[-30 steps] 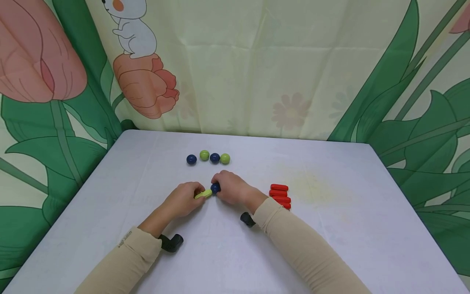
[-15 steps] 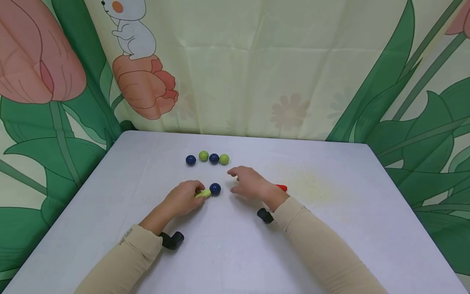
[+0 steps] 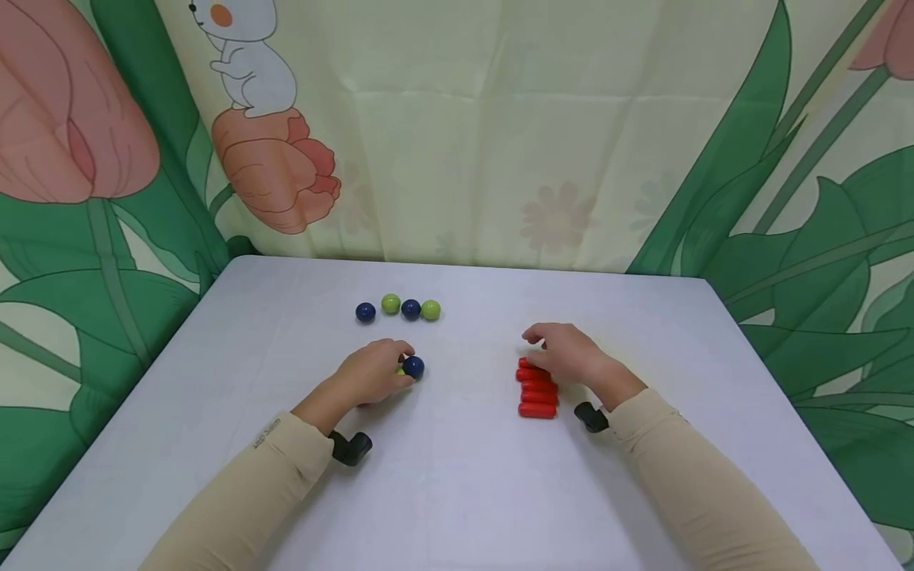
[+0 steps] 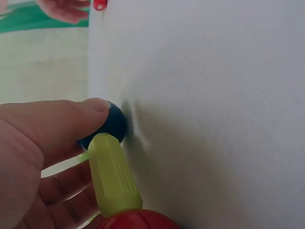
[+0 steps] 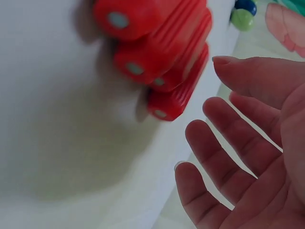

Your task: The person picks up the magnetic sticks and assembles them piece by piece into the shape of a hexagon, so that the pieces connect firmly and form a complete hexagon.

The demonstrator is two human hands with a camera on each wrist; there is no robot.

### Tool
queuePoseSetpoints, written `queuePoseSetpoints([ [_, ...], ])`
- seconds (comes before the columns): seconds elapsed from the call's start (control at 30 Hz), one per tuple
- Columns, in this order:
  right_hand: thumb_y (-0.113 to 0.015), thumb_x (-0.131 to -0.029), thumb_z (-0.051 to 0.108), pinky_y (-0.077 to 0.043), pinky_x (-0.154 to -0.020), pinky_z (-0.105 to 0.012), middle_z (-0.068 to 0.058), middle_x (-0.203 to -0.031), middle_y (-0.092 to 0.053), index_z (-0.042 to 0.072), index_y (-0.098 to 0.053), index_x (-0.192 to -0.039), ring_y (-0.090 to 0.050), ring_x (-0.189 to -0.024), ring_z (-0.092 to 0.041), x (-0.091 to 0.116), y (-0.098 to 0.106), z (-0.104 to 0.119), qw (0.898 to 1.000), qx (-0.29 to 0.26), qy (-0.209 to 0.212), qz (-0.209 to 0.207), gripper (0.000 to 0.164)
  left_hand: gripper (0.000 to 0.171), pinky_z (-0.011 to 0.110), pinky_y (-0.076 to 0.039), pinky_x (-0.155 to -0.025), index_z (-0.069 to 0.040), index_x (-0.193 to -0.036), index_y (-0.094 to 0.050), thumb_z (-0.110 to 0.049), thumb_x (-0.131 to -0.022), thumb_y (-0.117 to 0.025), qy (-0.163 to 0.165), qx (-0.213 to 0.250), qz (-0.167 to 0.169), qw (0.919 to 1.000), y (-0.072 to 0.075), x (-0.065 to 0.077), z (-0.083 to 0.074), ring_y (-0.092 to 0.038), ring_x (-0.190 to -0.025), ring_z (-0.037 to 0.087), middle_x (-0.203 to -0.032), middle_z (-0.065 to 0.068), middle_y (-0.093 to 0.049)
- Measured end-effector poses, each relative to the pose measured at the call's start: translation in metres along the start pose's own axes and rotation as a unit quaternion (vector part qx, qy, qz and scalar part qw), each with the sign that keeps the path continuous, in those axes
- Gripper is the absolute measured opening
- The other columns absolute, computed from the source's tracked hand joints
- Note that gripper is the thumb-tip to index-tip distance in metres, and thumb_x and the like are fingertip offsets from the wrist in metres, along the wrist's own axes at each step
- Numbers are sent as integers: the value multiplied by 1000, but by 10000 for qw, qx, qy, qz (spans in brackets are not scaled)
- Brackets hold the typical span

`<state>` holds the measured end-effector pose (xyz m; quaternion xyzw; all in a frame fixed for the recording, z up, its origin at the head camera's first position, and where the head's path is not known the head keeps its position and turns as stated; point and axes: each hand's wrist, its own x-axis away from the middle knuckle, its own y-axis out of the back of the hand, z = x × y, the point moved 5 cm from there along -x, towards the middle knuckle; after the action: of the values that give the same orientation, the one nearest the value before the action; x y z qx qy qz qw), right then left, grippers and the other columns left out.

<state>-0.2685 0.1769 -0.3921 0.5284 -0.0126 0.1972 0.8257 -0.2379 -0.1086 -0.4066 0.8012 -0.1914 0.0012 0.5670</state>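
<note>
In the head view my left hand has its thumb and fingers around a dark blue ball left of the table's middle. The left wrist view shows the thumb against that ball, with one end of a yellow-green magnetic rod meeting it. A red ball touches the rod's near end. My right hand hovers over a row of red magnetic rods, fingers spread and holding nothing. Pale discs show on the rod ends in the right wrist view, where the fingers are apart from them.
Beyond the left hand lie two dark blue balls and two green balls in a loose row. A white cloth covers the table. A printed curtain hangs behind its far edge.
My right hand has let go of the blue ball and moved right to the red rods. My left hand has shifted its fingers from the yellow-green rod forward onto the blue ball.
</note>
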Motion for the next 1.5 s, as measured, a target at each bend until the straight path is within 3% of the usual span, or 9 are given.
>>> queuePoseSetpoints([
  [0.33,-64,-96,10,-54,-85,-39,-13,-115,-65,3,-63,-125,-59,-101,-28,0,-3,-16,9997,171,-171,104,31,45,44,-50,-94,-9,-133,-61,-22,-92,-74,45,265,-64,9996,0,-2,4,-63,-104,25,-114,10,-67],
  [0.5,-66,-94,8,-55,-83,-37,-12,-111,-64,2,-64,-123,-59,-99,-27,-2,-7,-21,9993,87,-272,228,29,43,45,-51,-93,-8,-132,-62,-20,-92,-74,181,521,-46,9985,1,2,8,-63,-103,25,-114,11,-67],
  [0.73,-66,-94,11,-54,-76,-33,-10,-105,-64,3,-64,-120,-58,-93,-25,-5,-6,-19,9999,13,-154,67,28,42,41,-53,-85,-8,-130,-61,-21,-92,-74,367,734,-30,9966,0,3,13,-61,-93,22,-110,10,-66],
  [1.0,-68,-93,13,-52,-61,-28,-11,-104,-64,6,-65,-122,-59,-79,-22,-10,-13,12,9999,-69,53,86,30,42,42,-55,-83,-7,-129,-59,-21,-92,-73,457,785,-14,9959,0,4,17,-61,-94,22,-110,10,-66],
  [1.3,-67,-95,19,-48,-80,-34,0,-99,-64,15,-69,-111,-55,-90,-20,-23,-35,63,9973,255,674,143,17,50,43,-52,-90,-6,-138,-56,-22,-93,-71,314,684,43,9972,-3,3,15,-62,-97,22,-118,12,-66],
  [1.5,-68,-94,17,-48,-82,-33,3,-93,-66,14,-70,-107,-57,-86,-17,-30,-50,88,9950,242,956,164,13,46,44,-52,-92,-8,-134,-60,-23,-93,-72,399,719,64,9966,-5,1,16,-61,-99,23,-120,12,-65],
])
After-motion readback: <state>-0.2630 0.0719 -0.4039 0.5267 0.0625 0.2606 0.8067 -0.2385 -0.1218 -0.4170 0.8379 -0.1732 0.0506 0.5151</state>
